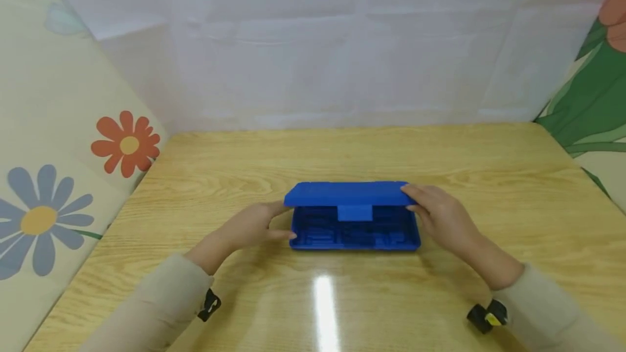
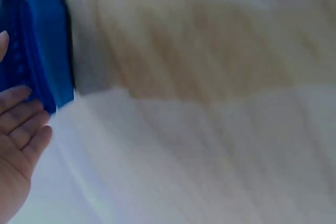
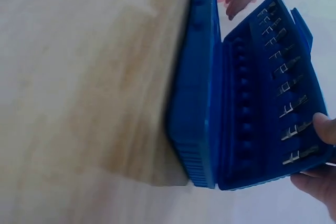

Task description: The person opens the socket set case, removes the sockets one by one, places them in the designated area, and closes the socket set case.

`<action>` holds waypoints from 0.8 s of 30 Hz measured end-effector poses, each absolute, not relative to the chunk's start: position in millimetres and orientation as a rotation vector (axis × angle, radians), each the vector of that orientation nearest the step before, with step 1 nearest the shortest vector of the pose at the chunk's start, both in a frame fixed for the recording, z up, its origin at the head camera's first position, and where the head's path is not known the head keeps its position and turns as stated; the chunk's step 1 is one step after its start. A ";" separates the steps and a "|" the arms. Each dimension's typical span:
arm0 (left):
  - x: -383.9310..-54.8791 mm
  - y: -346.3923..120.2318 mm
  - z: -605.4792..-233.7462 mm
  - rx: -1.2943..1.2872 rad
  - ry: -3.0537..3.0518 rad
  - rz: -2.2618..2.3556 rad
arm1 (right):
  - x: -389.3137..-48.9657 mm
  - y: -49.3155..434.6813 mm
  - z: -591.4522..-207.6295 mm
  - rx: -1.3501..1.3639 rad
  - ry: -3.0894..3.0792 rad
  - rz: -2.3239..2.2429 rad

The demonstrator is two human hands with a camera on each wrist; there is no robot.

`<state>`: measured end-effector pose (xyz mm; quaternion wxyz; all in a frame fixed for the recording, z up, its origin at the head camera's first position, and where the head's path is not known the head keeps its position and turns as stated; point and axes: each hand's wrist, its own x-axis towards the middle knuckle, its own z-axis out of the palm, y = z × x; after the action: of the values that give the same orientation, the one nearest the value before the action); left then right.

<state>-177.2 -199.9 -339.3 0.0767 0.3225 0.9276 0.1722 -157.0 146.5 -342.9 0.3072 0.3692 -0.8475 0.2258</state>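
Head view: between the left hand (image 1: 251, 227) and the right hand (image 1: 442, 219), a case (image 1: 356, 246) is set on the bench (image 1: 381, 297). Its lid (image 1: 347, 194) is pinched at the end by the right hand's thumb and fingers, probably so that it is supported partway up. The left hand is spread, thumb at the case's near corner, perhaps as a brace. Bits (image 3: 293, 106) are seated inside the lid.

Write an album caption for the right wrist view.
Right hand holds the raised lid of a blue case, metal bits lined up inside.
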 end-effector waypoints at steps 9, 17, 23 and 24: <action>-174.2 -178.1 -354.2 1.325 2.786 0.328 | -158.9 145.0 -330.4 0.913 -2.305 0.598; -168.4 -182.4 -358.1 1.233 2.720 0.291 | -158.2 145.2 -313.0 0.817 -2.451 0.703; -165.2 -183.6 -358.4 1.185 2.690 0.355 | -180.7 152.7 -316.1 0.599 -2.611 1.004; -164.7 -183.6 -357.7 1.172 2.687 0.359 | -190.6 156.9 -323.4 0.529 -2.633 1.066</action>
<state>-164.7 -183.6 -357.7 0.0941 0.3952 0.9057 0.1209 -190.6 156.9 -323.4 0.1258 0.1815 -0.9040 0.3661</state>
